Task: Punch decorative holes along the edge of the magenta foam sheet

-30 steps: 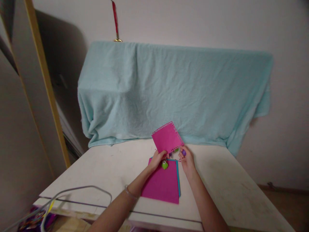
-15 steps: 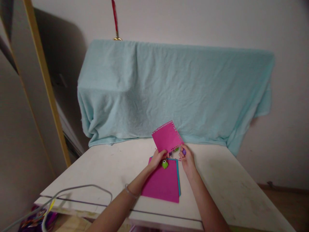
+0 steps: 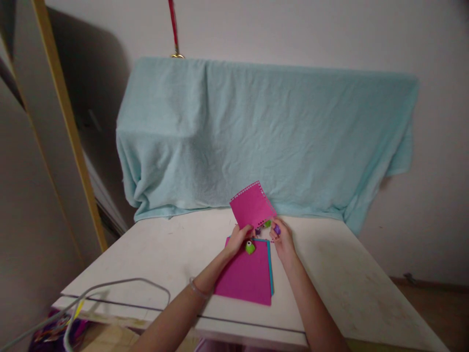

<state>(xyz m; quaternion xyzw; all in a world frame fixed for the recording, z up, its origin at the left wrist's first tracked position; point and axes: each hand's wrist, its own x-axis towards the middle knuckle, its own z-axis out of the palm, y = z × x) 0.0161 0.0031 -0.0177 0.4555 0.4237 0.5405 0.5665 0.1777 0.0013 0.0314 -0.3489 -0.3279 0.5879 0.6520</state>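
My left hand [image 3: 240, 240] is closed on the near corner of a square pink sheet of paper [image 3: 251, 208], lifted and tilted above the table. Rows of small punched holes run along its edges. In my right hand [image 3: 283, 240], closed at the paper's right corner, sits a small purple craft punch [image 3: 277, 229]. A green craft punch [image 3: 249, 248] rests just below my left hand on a stack of pink paper [image 3: 245, 278], with blue paper [image 3: 271, 274] showing at its edge. Between my hands lie a second green punch [image 3: 267, 224] and a dark purple one [image 3: 258, 231], partly hidden.
The white table [image 3: 164, 254] stands against a light blue cloth [image 3: 271, 137] draped at its back. A grey cable [image 3: 120, 281] loops over the front left edge. Small pink paper bits [image 3: 272, 240] lie near my right hand. A wood-edged panel [image 3: 68, 122] stands at far left.
The pink sheet and my right hand have shifted slightly apart, and the sheet has moved a little left. More of the green punch behind it shows now.
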